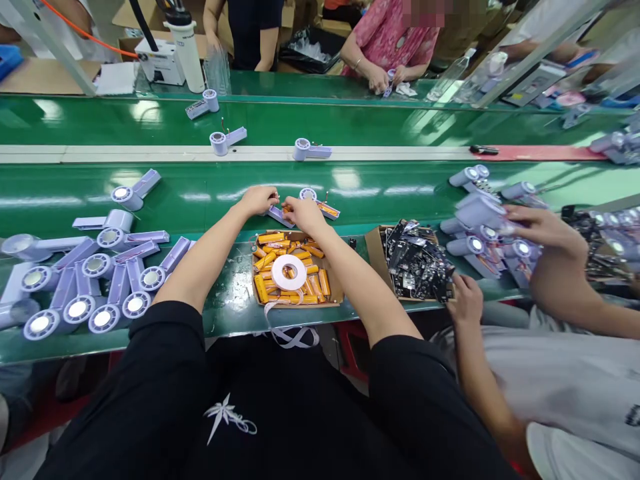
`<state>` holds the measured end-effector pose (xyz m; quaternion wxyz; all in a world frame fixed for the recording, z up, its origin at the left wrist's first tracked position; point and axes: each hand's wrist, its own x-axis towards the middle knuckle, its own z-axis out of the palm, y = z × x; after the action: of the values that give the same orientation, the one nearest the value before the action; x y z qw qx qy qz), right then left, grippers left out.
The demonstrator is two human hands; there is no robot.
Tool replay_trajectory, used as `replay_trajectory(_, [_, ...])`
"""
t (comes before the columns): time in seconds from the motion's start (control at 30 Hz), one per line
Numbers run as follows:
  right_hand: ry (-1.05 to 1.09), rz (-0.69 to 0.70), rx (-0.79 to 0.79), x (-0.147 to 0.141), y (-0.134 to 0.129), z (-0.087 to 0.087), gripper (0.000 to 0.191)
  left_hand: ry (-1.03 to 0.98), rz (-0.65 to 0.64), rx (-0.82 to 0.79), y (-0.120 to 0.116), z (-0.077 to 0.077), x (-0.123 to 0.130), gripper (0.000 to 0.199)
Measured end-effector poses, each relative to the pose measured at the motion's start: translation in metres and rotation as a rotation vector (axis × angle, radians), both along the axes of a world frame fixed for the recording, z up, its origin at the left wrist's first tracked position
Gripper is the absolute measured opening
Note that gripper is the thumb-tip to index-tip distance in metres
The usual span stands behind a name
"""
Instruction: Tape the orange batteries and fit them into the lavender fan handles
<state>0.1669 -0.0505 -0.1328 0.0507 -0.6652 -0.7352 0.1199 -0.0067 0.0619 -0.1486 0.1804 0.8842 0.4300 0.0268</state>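
While my left hand [261, 200] and right hand [304, 215] hung close together over the near edge of the glossy green belt [210, 208], a pale-lavender, open plastic handle [280, 215] lay beneath them, partly hidden by fingers. Main risk, as I judged it: thin wires [327, 197] stood up from a round-headed lavender plastic piece with an orange insert [330, 211], just beside my right hand; a sideways sweep could have snagged them loose. Second risk: white ribbon tape [269, 316] trailed from its flat white roll [301, 273] over the near edge of the green surface [230, 303]; a brushing arm could have dragged that roll off the orange cylindrical batteries [265, 263] in their shallow brown cardboard box [338, 293]. Pose: arms reached forward, converging; left thumb and fingertips bent nearly together, right fingers curled down at the handle. Whether either gripped anything small, I could not tell.
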Motion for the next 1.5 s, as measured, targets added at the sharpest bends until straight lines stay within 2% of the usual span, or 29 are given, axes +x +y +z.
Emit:
replay_trajectory(0.2, [-0.102, 0.107, -0.157, -0.022, 0.026, -0.007, 0.041, 0.0, 0.028, 0.006, 0.002, -0.006, 0.008, 0.03])
replay_trajectory(0.27, [-0.089, 0.134, -0.18, -0.018, 0.03, -0.007, 0.041, -0.001, 0.029, 0.009, 0.002, -0.007, 0.009, 0.031])
replay_trajectory(0.37, [0.007, 0.191, -0.211, 0.008, 0.029, -0.005, 0.039, -0.006, 0.029, 0.008, 0.003, -0.006, 0.01, 0.031])
replay_trajectory(0.47, [0.095, 0.124, -0.23, 0.037, 0.022, -0.007, 0.04, -0.017, 0.025, -0.001, 0.005, -0.005, 0.013, 0.029])
replay_trajectory(0.53, [0.078, 0.065, -0.257, 0.047, 0.018, -0.012, 0.036, -0.02, 0.018, -0.008, 0.004, -0.007, 0.016, 0.029])
replay_trajectory(0.67, [0.046, -0.002, -0.313, 0.045, 0.019, -0.019, 0.025, -0.011, 0.018, -0.011, 0.001, -0.011, 0.022, 0.027])
replay_trajectory(0.8, [0.069, -0.059, -0.293, 0.043, 0.021, -0.006, 0.019, -0.009, 0.03, -0.005, 0.0, -0.003, 0.031, 0.024])
replay_trajectory(0.9, [0.143, -0.092, -0.139, 0.05, -0.012, 0.017, 0.026, -0.032, 0.017, 0.017, -0.014, 0.017, 0.03, 0.028])
replay_trajectory(0.97, [0.324, -0.113, 0.075, 0.054, -0.06, 0.03, 0.028, -0.127, -0.079, 0.068, -0.043, 0.03, 0.019, 0.034])
replay_trajectory(1.03, [0.579, -0.093, 0.244, 0.054, -0.124, 0.034, 0.028, -0.248, -0.328, 0.11, -0.086, 0.039, -0.001, 0.035])
replay_trajectory(1.1, [0.702, -0.015, 0.256, 0.049, -0.187, 0.031, 0.03, -0.243, -0.657, 0.083, -0.133, 0.041, -0.025, 0.034])
replay_trajectory(1.13, [0.742, 0.012, 0.25, 0.045, -0.214, 0.027, 0.03, -0.195, -0.754, 0.088, -0.153, 0.041, -0.036, 0.037])
replay_trajectory(1.2, [0.808, 0.018, 0.236, 0.038, -0.25, 0.02, 0.033, -0.086, -0.791, 0.143, -0.181, 0.039, -0.052, 0.042])
replay_trajectory(1.3, [0.886, -0.151, 0.256, 0.028, -0.262, 0.012, 0.039, -0.029, -0.757, 0.22, -0.196, 0.039, -0.06, 0.038])
replay_trajectory(1.4, [0.992, -0.369, 0.195, 0.015, -0.251, 0.012, 0.042, -0.178, -0.711, 0.276, -0.204, 0.048, -0.059, 0.028])
replay_trajectory(1.43, [1.04, -0.379, 0.123, 0.008, -0.247, 0.014, 0.045, -0.243, -0.676, 0.306, -0.208, 0.052, -0.059, 0.027])
replay_trajectory(1.5, [1.144, -0.268, -0.07, -0.006, -0.243, 0.018, 0.05, -0.333, -0.617, 0.366, -0.216, 0.057, -0.063, 0.026])
